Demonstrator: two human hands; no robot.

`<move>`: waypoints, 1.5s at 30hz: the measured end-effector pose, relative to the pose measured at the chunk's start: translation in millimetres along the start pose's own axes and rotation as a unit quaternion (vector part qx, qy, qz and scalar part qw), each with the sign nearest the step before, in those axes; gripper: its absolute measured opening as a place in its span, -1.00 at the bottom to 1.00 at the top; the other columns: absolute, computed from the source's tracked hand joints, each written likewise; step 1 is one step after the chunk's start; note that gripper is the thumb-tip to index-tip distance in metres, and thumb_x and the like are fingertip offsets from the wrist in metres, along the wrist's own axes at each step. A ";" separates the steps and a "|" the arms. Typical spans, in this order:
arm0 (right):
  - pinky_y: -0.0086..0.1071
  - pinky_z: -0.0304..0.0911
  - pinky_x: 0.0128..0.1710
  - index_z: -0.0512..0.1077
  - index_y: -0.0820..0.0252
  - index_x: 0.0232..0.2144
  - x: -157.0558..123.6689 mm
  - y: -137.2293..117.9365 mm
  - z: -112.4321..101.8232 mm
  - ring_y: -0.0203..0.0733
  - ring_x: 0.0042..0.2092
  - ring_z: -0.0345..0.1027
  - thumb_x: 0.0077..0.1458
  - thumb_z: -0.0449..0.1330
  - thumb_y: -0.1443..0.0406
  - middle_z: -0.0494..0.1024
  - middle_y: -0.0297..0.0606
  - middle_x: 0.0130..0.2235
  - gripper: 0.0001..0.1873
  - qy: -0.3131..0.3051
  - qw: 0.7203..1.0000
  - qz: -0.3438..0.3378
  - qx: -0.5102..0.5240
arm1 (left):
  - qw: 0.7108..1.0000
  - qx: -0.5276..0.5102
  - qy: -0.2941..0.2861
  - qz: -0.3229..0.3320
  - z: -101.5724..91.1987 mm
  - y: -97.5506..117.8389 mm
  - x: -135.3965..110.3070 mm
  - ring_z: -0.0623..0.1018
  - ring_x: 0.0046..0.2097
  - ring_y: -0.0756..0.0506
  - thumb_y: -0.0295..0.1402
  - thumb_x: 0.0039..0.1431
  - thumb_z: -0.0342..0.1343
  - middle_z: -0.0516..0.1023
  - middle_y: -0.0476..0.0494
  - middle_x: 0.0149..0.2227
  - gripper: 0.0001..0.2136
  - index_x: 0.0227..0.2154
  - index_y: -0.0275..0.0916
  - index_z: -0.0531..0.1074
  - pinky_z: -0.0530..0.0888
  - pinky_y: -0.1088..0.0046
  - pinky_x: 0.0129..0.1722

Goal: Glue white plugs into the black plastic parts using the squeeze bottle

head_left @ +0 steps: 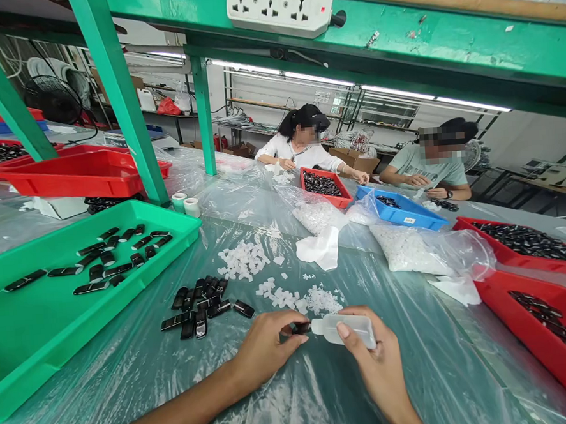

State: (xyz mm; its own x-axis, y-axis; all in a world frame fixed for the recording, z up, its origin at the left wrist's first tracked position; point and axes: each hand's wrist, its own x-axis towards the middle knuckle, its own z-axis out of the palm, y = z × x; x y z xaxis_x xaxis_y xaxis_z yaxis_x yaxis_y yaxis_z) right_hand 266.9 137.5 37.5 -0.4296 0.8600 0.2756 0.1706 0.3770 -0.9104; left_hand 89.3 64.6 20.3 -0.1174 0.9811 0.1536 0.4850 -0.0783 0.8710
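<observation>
My left hand point(274, 340) pinches a small black plastic piece point(300, 328) between thumb and fingers; most of the piece is hidden. In my right hand point(375, 353) lies a translucent white squeeze bottle point(350, 329), tipped sideways with its nozzle end at the black piece. Whether the tip touches the piece I cannot tell. Left of my hands is a pile of glossy black pieces point(200, 303). Just beyond them lie small white parts point(281, 295) in loose heaps, with a larger heap of white pieces point(242, 260) farther back.
A green tray point(27, 343) with black pieces stands at left. Red trays point(534, 331) line the right side. Bags of white parts point(410, 249), a blue tray point(408, 214) and two co-workers point(302, 140) are across the table. A green frame point(117, 100) rises at left and spans overhead.
</observation>
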 end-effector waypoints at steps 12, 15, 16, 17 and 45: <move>-0.49 0.20 -0.50 0.37 0.19 -0.38 -0.8 -3.7 -1.7 -0.26 -0.46 0.29 0.02 0.17 0.14 0.43 -0.33 -0.46 -0.77 -0.006 1.000 -0.005 -0.007 | 1.000 0.007 0.003 -0.003 -1.1 4.9 -0.9 0.47 -0.31 -0.05 -0.37 0.10 0.12 0.53 -0.01 -0.27 -0.88 -0.28 -0.14 0.47 0.35 0.57 -0.39; -0.50 0.18 -0.57 0.37 0.19 -0.37 -3.0 -4.2 0.7 -0.28 -0.50 0.26 -0.01 0.19 0.14 0.42 -0.33 -0.47 -0.76 0.016 0.999 -0.016 -0.032 | 1.000 0.007 0.000 -0.014 -1.8 6.3 -1.6 0.47 -0.32 -0.04 -0.35 0.10 0.12 0.52 -0.02 -0.26 -0.87 -0.26 -0.13 0.46 0.29 0.61 -0.52; -0.51 0.17 -0.60 0.37 0.19 -0.37 -3.8 -4.5 1.8 -0.29 -0.52 0.25 -0.02 0.20 0.13 0.42 -0.32 -0.47 -0.75 0.018 0.999 -0.020 -0.041 | 1.000 0.008 0.001 -0.016 -1.9 6.7 -1.9 0.47 -0.33 -0.05 -0.35 0.10 0.12 0.52 -0.02 -0.27 -0.87 -0.26 -0.13 0.46 0.27 0.61 -0.54; -0.51 0.16 -0.61 0.37 0.19 -0.36 -4.5 -4.9 2.7 -0.29 -0.53 0.24 -0.04 0.21 0.13 0.43 -0.32 -0.48 -0.74 0.020 0.998 -0.025 -0.051 | 1.000 0.009 0.004 -0.016 -2.0 7.1 -2.1 0.46 -0.33 -0.05 -0.36 0.09 0.12 0.52 -0.02 -0.27 -0.87 -0.27 -0.13 0.46 0.26 0.62 -0.55; -0.44 0.18 -0.50 0.39 0.20 -0.42 1.3 -0.2 3.5 -0.23 -0.47 0.26 -0.02 0.17 0.08 0.39 -0.32 -0.50 -0.71 0.025 0.990 0.087 0.108 | 0.994 -0.103 0.003 -0.034 1.3 5.2 -0.9 0.47 -0.29 -0.06 -0.38 0.07 0.13 0.49 -0.07 -0.26 -0.90 -0.31 -0.20 0.42 0.40 0.51 -0.32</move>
State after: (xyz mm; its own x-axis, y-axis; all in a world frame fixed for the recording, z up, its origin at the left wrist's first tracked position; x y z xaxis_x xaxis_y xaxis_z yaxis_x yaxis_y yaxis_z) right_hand 263.2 137.3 36.9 -0.3643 0.9236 0.1193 0.0423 0.1444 -0.9886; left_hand 93.0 63.5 24.2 -0.1490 0.9845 0.0923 0.2876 -0.0462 0.9566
